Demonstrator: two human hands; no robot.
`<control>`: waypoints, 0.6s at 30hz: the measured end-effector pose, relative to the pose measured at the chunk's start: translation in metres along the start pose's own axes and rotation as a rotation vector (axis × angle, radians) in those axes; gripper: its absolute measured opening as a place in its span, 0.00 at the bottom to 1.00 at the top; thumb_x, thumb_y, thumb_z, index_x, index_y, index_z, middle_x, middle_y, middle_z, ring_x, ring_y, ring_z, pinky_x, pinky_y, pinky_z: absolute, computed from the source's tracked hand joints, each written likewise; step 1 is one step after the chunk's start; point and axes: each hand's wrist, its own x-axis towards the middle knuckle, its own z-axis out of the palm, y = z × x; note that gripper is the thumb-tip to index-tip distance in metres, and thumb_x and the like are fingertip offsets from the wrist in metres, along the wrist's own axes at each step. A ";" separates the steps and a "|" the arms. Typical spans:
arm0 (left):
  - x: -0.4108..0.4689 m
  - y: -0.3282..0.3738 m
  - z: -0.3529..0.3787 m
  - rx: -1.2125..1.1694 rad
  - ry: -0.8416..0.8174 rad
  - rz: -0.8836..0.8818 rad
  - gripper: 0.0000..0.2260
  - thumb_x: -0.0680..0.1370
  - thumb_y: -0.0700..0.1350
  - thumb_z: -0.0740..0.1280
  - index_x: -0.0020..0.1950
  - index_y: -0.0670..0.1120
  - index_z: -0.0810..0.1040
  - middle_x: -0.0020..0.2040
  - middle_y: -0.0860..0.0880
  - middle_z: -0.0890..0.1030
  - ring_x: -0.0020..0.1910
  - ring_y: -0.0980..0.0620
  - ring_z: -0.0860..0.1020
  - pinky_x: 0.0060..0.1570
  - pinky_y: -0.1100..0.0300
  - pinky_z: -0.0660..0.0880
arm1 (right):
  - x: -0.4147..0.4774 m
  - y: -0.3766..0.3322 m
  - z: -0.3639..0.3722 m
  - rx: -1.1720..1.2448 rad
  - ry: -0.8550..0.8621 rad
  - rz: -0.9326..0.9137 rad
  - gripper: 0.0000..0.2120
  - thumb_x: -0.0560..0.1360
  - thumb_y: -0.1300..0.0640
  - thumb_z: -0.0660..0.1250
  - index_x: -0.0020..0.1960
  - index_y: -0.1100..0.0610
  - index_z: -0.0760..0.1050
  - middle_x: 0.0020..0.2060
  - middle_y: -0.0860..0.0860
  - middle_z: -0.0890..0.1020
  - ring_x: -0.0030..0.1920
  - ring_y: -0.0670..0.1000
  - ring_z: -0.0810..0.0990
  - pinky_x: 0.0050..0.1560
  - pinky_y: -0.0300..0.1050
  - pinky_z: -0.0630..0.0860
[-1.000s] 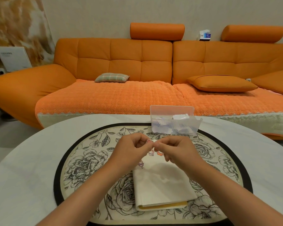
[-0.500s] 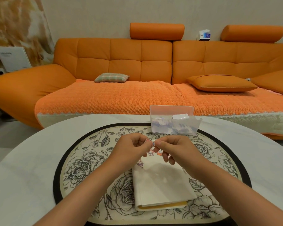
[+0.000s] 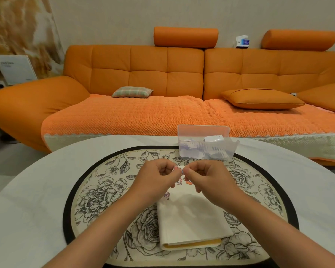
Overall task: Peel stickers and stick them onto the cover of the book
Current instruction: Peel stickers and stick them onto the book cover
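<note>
I see several small cartoon stickers (image 3: 189,182) on the cream fabric-covered book (image 3: 193,219), while left hand (image 3: 156,179) and right hand (image 3: 208,179) pinch another pink sticker (image 3: 175,168) in their fingers (image 3: 188,174), apparently mid-peel.

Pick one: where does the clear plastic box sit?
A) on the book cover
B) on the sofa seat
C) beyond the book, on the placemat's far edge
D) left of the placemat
C: the clear plastic box stands on the far edge of the placemat, beyond the book; the left hand and right hand pinch a sticker over the cover.
</note>
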 end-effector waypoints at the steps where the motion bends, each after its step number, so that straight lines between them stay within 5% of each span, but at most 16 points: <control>1: -0.001 0.000 0.001 -0.004 0.003 0.001 0.05 0.78 0.42 0.70 0.43 0.43 0.83 0.31 0.51 0.81 0.32 0.56 0.79 0.35 0.56 0.77 | 0.000 0.001 0.001 -0.019 0.009 -0.017 0.09 0.78 0.55 0.69 0.40 0.52 0.84 0.34 0.53 0.84 0.29 0.46 0.74 0.34 0.46 0.74; 9: -0.004 0.002 0.006 0.015 0.032 0.017 0.07 0.77 0.42 0.70 0.40 0.45 0.83 0.30 0.52 0.81 0.31 0.55 0.78 0.32 0.57 0.77 | -0.006 -0.003 0.004 -0.329 0.073 -0.146 0.11 0.78 0.55 0.67 0.38 0.49 0.82 0.23 0.35 0.73 0.26 0.45 0.67 0.30 0.42 0.63; 18: -0.005 0.002 0.008 0.013 0.059 0.006 0.07 0.77 0.43 0.71 0.39 0.47 0.83 0.30 0.52 0.81 0.31 0.51 0.78 0.32 0.50 0.79 | -0.005 0.003 0.006 -0.237 0.081 -0.137 0.10 0.77 0.57 0.67 0.37 0.52 0.82 0.23 0.39 0.74 0.26 0.44 0.68 0.30 0.35 0.63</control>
